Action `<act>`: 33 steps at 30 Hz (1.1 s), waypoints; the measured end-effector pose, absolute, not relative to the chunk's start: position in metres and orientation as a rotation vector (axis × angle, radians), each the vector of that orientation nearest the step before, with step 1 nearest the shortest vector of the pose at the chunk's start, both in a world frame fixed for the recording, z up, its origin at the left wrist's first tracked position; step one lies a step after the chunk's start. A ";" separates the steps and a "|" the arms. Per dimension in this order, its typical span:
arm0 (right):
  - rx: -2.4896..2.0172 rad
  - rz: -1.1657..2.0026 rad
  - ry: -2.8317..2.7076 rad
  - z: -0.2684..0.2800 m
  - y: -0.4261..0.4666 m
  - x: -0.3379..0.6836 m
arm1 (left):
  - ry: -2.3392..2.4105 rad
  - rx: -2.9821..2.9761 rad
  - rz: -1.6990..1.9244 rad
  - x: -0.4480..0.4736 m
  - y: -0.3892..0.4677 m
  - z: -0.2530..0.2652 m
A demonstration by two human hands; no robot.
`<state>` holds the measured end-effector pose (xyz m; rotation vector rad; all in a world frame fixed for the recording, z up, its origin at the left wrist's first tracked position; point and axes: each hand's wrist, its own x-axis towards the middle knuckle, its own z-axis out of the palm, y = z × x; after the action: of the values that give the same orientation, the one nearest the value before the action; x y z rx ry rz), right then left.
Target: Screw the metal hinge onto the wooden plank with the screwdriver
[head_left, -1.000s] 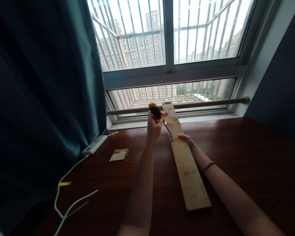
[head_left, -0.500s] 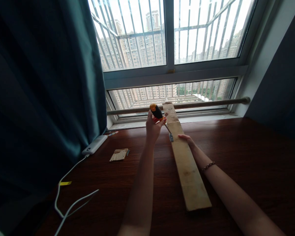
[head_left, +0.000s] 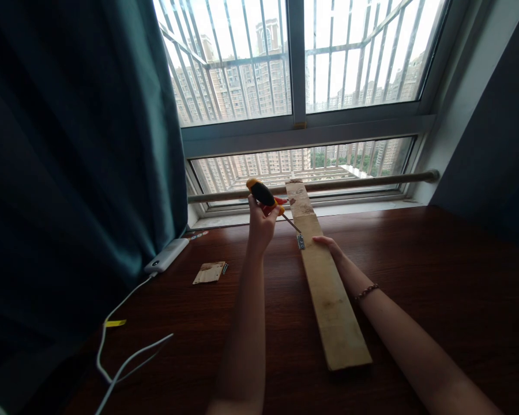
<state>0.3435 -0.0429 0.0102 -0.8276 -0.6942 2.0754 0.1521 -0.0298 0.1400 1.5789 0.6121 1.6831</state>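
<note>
My left hand (head_left: 260, 227) is closed round a screwdriver (head_left: 261, 193) with a black, orange and red handle. Its shaft slants down to the right, and the tip is at the upper end of a small metal hinge plate (head_left: 301, 241). That plate lies on the left edge of a long, pale wooden board (head_left: 331, 302). On the board's right edge, my right hand (head_left: 327, 243) grips with one digit laid on the top face; the other fingers are hidden at the side or below. The board's far end reaches the window rail.
Left of my arm lie a small wooden piece (head_left: 208, 272) and a few screws (head_left: 225, 268) on the brown tabletop (head_left: 190, 346). A white power strip (head_left: 168, 255) with a white cable (head_left: 108, 311) is by the curtain (head_left: 155, 144). A rail (head_left: 372, 180) crosses the window.
My left hand and the screwdriver handle have swung left, so the shaft leans more. The tip stays at the metal plate. My right hand and the board have not moved.
</note>
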 end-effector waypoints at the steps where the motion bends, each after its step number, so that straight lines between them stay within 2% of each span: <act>1: -0.833 2.075 -0.692 0.009 -0.043 0.344 | 0.612 1.572 1.687 0.149 -0.032 0.142; 8: -0.913 2.017 -0.711 0.017 -0.063 0.342 | 0.651 1.510 1.745 0.136 -0.053 0.154; 20: -0.849 2.074 -0.727 0.009 -0.041 0.346 | 0.703 1.433 1.753 0.152 -0.059 0.131; 33: -0.903 1.981 -0.706 0.019 -0.063 0.341 | 0.804 1.574 1.672 0.165 -0.056 0.121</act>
<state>0.3410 -0.0626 0.0189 -0.9029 -0.7062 1.9807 0.1652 -0.0563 0.1211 1.5738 0.8037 1.6723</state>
